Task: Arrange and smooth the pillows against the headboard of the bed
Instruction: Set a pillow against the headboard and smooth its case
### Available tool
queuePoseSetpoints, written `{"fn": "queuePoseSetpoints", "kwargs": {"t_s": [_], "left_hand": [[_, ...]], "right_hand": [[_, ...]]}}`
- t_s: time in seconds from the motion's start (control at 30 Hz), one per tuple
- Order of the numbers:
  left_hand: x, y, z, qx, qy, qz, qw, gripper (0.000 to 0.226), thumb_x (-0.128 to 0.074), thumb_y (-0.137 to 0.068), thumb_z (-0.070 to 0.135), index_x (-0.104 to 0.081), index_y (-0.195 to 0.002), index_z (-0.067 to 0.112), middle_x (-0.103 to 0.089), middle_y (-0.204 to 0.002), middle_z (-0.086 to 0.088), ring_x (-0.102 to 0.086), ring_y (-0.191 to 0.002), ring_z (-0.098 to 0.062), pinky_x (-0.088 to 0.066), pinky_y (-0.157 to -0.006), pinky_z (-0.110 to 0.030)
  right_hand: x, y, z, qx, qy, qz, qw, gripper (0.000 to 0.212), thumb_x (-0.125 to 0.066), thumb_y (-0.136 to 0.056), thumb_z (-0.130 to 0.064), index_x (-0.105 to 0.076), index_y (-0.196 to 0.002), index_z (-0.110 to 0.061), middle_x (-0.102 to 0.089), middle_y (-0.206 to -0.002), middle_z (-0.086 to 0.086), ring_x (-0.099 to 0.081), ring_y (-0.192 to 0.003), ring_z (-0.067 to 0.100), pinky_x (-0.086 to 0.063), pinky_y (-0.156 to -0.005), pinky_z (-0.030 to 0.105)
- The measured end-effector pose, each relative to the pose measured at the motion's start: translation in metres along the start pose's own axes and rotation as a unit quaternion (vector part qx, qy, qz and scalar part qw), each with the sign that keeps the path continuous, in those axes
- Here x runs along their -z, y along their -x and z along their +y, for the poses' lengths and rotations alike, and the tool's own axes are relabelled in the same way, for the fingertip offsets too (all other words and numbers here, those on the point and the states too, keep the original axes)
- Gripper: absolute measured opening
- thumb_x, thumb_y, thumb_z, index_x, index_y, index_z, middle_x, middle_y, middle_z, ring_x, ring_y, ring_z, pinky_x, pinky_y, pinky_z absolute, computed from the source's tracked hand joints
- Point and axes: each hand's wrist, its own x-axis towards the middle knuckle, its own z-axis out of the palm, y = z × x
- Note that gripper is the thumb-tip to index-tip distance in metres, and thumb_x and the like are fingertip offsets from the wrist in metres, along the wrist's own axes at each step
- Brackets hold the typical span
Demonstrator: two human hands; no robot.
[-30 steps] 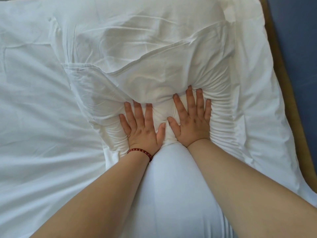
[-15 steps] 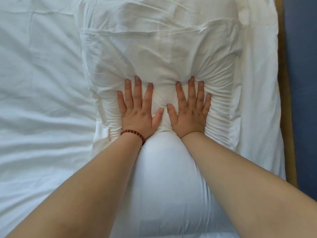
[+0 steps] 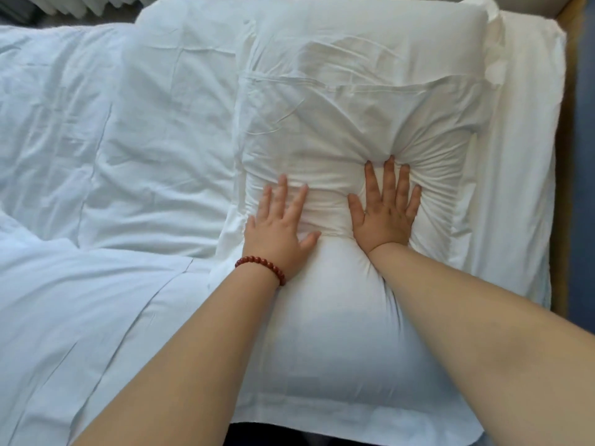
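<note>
A plump white pillow [image 3: 341, 101] lies in front of me, its near end bulging between my forearms. My left hand [image 3: 278, 226], with a red bead bracelet at the wrist, presses flat on the pillow's left part, fingers spread. My right hand [image 3: 384, 214] presses flat deeper into the pillow's right part, and the cover puckers in fine folds around its fingers. A second white pillow [image 3: 174, 123] lies to the left, partly under the first. No headboard shows clearly in this view.
A creased white duvet [image 3: 64, 268] covers the bed at the left and lower left. A white sheet [image 3: 531, 156] runs along the right side to a wooden bed edge [image 3: 560, 220], with blue floor [image 3: 584, 188] beyond.
My hands have moved apart on the pillow, the left one sliding left. The view has pulled back, so the far end of the pillow and the second pillow now show.
</note>
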Motion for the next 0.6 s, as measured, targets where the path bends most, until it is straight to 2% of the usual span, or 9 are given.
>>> {"fn": "queuePoseSetpoints", "kwargs": {"t_s": [0.13, 0.2, 0.27, 0.3, 0.37, 0.43, 0.47, 0.5, 0.6], "left_hand": [[0.007, 0.047, -0.034, 0.113, 0.131, -0.099, 0.980, 0.089, -0.047, -0.084, 0.070, 0.001, -0.153, 0.040, 0.015, -0.162, 0.008, 0.008, -0.149, -0.016, -0.010, -0.120, -0.039], [0.004, 0.071, -0.052, 0.141, 0.189, -0.103, 0.966, 0.094, -0.048, -0.079, 0.076, -0.006, -0.154, 0.037, -0.002, -0.163, 0.006, -0.004, -0.150, -0.018, -0.016, -0.120, -0.040], [0.004, 0.091, -0.061, 0.159, 0.217, -0.084, 0.959, 0.102, -0.046, -0.071, 0.086, -0.019, -0.152, 0.031, -0.028, -0.156, 0.002, -0.025, -0.144, -0.024, -0.029, -0.115, -0.047], [0.007, 0.099, -0.061, 0.181, 0.221, -0.077, 0.955, 0.106, -0.045, -0.067, 0.088, -0.024, -0.149, 0.025, -0.036, -0.151, -0.003, -0.034, -0.139, -0.027, -0.036, -0.110, -0.048], [0.014, 0.113, -0.057, 0.235, 0.202, -0.084, 0.947, 0.106, -0.049, -0.069, 0.085, -0.030, -0.144, 0.011, -0.040, -0.143, -0.012, -0.042, -0.129, -0.032, -0.044, -0.099, -0.048], [0.029, 0.124, -0.050, 0.287, 0.200, -0.127, 0.928, 0.100, -0.052, -0.074, 0.080, -0.034, -0.138, 0.005, -0.041, -0.136, -0.014, -0.052, -0.114, -0.033, -0.051, -0.075, -0.041], [0.036, 0.127, -0.050, 0.296, 0.214, -0.152, 0.918, 0.097, -0.053, -0.074, 0.079, -0.037, -0.133, 0.004, -0.046, -0.129, -0.013, -0.057, -0.100, -0.030, -0.048, -0.061, -0.035], [0.042, 0.128, -0.052, 0.295, 0.235, -0.174, 0.910, 0.092, -0.055, -0.075, 0.078, -0.043, -0.126, 0.002, -0.053, -0.118, -0.012, -0.059, -0.085, -0.026, -0.043, -0.053, -0.030], [0.053, 0.125, -0.073, 0.286, 0.312, -0.227, 0.877, 0.084, -0.055, -0.070, 0.082, -0.056, -0.100, 0.003, -0.060, -0.084, -0.007, -0.053, -0.063, -0.020, -0.043, -0.057, -0.027]], "right_hand": [[0.018, 0.011, -0.004, -0.006, 0.004, -0.010, 1.000, 0.067, -0.024, -0.096, -0.062, -0.012, -0.156, -0.036, -0.006, -0.166, 0.002, 0.000, -0.152, 0.026, 0.014, -0.117, 0.043], [0.035, 0.021, -0.007, -0.011, -0.017, -0.025, 0.999, 0.068, -0.027, -0.095, -0.062, -0.014, -0.156, -0.034, -0.005, -0.166, 0.003, 0.002, -0.152, 0.027, 0.011, -0.118, 0.046], [0.054, 0.039, -0.014, -0.031, -0.068, -0.057, 0.996, 0.074, -0.028, -0.090, -0.064, -0.018, -0.156, -0.033, -0.005, -0.166, 0.004, 0.001, -0.152, 0.027, 0.005, -0.120, 0.049], [0.065, 0.052, -0.020, -0.046, -0.104, -0.076, 0.991, 0.077, -0.026, -0.086, -0.066, -0.019, -0.156, -0.033, -0.005, -0.166, 0.004, 0.000, -0.152, 0.027, 0.002, -0.120, 0.049], [0.091, 0.088, -0.038, -0.056, -0.170, -0.098, 0.979, 0.080, -0.029, -0.084, -0.069, -0.021, -0.155, -0.033, -0.009, -0.165, 0.003, -0.003, -0.152, 0.026, -0.005, -0.121, 0.048], [0.114, 0.132, -0.062, -0.046, -0.219, -0.122, 0.967, 0.076, -0.041, -0.087, -0.065, -0.023, -0.154, -0.033, -0.013, -0.165, 0.000, -0.007, -0.152, 0.022, -0.009, -0.122, 0.044], [0.124, 0.153, -0.076, -0.041, -0.241, -0.143, 0.959, 0.072, -0.047, -0.091, -0.060, -0.023, -0.154, -0.034, -0.013, -0.164, -0.003, -0.008, -0.151, 0.018, -0.010, -0.122, 0.041], [0.133, 0.171, -0.088, -0.041, -0.260, -0.172, 0.949, 0.069, -0.052, -0.093, -0.054, -0.024, -0.153, -0.036, -0.013, -0.164, -0.006, -0.008, -0.151, 0.014, -0.010, -0.123, 0.038], [0.151, 0.210, -0.114, -0.039, -0.284, -0.249, 0.925, 0.068, -0.059, -0.092, -0.049, -0.024, -0.151, -0.044, -0.014, -0.163, -0.011, -0.008, -0.149, 0.006, -0.011, -0.122, 0.033]]}}
